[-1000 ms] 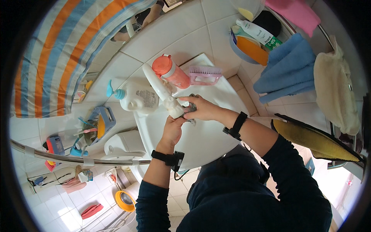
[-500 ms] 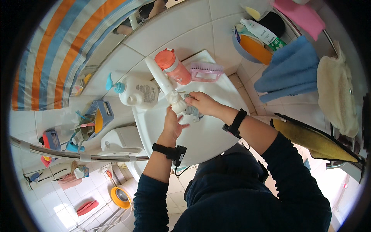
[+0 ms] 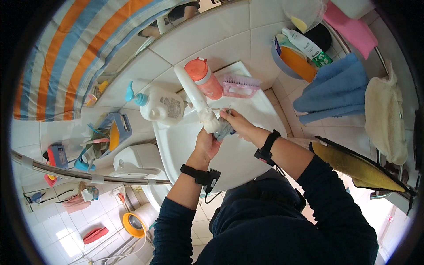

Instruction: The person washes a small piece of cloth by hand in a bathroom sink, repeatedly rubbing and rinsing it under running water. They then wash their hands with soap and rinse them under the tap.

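Note:
Over the white washbasin (image 3: 240,163), a crumpled grey cloth (image 3: 224,128) is bunched up just beside the outlet of the white tap (image 3: 192,92). Something white is wrapped round that tap's end. My right hand (image 3: 239,123) pinches the cloth from the right, thumb and fingers closed on it. From the left and below, my left hand (image 3: 206,145) grips the cloth's lower side, with some fingers hidden behind the tap end and the fabric. Whether water runs cannot be made out.
Along the basin's back stand a white pump bottle (image 3: 162,106), a red lidded cup (image 3: 204,79) and a pink brush (image 3: 240,85). A blue towel (image 3: 331,90) and a cream cloth (image 3: 385,119) hang at right. A metal rail (image 3: 119,180) crosses the left side.
My left hand, whose fingers were spread below the tap, has come up and closed on the grey cloth. The right hand keeps its hold. The whole view has shifted slightly.

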`<state>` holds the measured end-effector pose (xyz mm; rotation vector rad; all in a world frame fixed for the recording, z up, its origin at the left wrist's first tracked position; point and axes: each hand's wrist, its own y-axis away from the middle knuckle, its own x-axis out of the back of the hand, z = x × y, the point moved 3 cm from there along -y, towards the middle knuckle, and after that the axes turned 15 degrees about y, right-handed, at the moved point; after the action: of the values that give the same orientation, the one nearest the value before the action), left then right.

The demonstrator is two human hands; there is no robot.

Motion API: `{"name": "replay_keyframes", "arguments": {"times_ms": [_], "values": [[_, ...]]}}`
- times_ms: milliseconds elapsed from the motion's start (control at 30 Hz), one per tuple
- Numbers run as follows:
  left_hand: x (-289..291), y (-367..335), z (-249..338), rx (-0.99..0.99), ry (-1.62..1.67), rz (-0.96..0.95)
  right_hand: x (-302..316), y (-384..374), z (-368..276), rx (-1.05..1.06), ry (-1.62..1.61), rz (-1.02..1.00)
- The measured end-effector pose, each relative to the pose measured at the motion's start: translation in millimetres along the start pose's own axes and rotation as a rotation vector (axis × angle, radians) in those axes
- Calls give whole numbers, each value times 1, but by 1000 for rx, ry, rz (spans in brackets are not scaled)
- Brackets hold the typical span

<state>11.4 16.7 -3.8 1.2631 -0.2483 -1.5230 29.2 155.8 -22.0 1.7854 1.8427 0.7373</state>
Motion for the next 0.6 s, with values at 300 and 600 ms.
{"name": "replay_keyframes", "arguments": {"times_ms": [300,600], "values": [[-2,9,-9,349,39,-56,-11,13,-21,620,264,103],[1,-27,-31,12,70,112,-17,18,-22,501,483,282]]}}
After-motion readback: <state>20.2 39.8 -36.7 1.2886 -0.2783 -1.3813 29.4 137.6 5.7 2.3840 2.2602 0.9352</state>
